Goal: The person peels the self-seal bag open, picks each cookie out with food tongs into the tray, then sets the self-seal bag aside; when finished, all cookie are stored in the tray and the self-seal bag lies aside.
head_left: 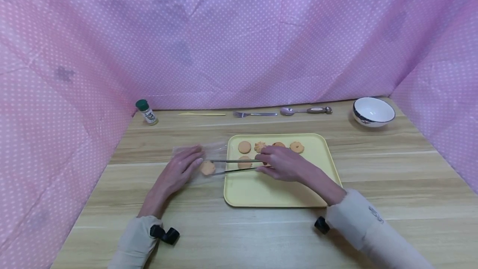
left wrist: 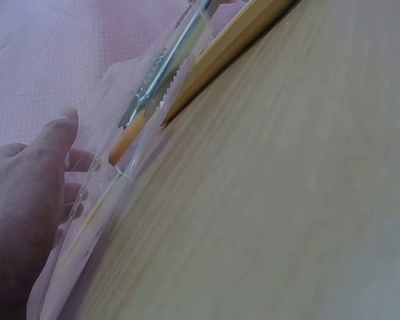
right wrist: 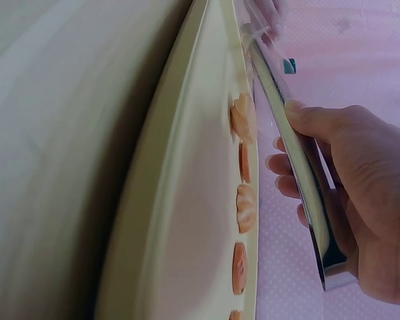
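My right hand [head_left: 280, 162] grips a pair of metal tongs [right wrist: 280, 110], thumb on one arm and fingers on the other. The tongs point left across the tray, and their tips reach inside a clear plastic bag [head_left: 216, 149]. A round, scalloped cookie [head_left: 207, 168] sits at the tips within the bag; the left wrist view shows the cookie [left wrist: 127, 139] edge-on. My left hand [head_left: 182, 166] holds the bag's left part between thumb and fingers. Under the right hand lies a pale yellow tray [head_left: 276, 194] with several cookies, some partly hidden by that hand.
Along the back lie a yellow knife [head_left: 201, 114], a fork [head_left: 255, 114] and a spoon with a thick handle [head_left: 304, 111]. A green-capped shaker [head_left: 147, 112] stands back left, a white bowl [head_left: 374, 111] back right. Pink dotted cloth [head_left: 239, 45] hangs around the wooden table.
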`<control>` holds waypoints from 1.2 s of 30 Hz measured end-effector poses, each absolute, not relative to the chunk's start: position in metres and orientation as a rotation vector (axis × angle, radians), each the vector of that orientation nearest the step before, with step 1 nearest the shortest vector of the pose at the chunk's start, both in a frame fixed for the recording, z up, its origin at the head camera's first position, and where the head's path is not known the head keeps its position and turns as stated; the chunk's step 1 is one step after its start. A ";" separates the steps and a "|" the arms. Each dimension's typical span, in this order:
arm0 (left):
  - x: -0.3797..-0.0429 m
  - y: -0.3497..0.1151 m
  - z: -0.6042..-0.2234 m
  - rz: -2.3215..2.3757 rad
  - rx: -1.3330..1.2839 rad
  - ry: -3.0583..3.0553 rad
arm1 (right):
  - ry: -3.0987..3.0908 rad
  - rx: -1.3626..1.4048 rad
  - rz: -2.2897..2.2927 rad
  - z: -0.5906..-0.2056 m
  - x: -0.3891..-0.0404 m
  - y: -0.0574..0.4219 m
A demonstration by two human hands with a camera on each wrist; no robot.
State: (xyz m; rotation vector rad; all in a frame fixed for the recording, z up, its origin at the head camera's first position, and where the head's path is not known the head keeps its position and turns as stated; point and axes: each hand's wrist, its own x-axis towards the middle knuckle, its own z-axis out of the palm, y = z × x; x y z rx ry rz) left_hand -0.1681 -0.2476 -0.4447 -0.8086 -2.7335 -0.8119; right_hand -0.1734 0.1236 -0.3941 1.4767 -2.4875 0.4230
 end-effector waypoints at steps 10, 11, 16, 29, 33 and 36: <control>-0.168 -0.247 -0.445 -0.793 -0.791 -2.750 | -2.508 1.426 0.483 -0.393 -0.168 0.142; -0.168 -0.248 -0.445 -0.791 -0.791 -2.750 | -2.509 1.425 0.486 -0.393 -0.168 0.144; -0.168 -0.248 -0.445 -0.794 -0.789 -2.758 | -2.512 1.397 0.495 -0.392 -0.165 0.152; -0.168 -0.247 -0.446 -0.812 -0.779 -2.767 | -2.488 1.291 0.484 -0.392 -0.156 0.176; -0.168 -0.247 -0.446 -0.813 -0.782 -2.766 | -2.484 1.265 0.504 -0.394 -0.153 0.183; -0.168 -0.247 -0.446 -0.816 -0.779 -2.766 | -2.484 1.252 0.524 -0.397 -0.152 0.189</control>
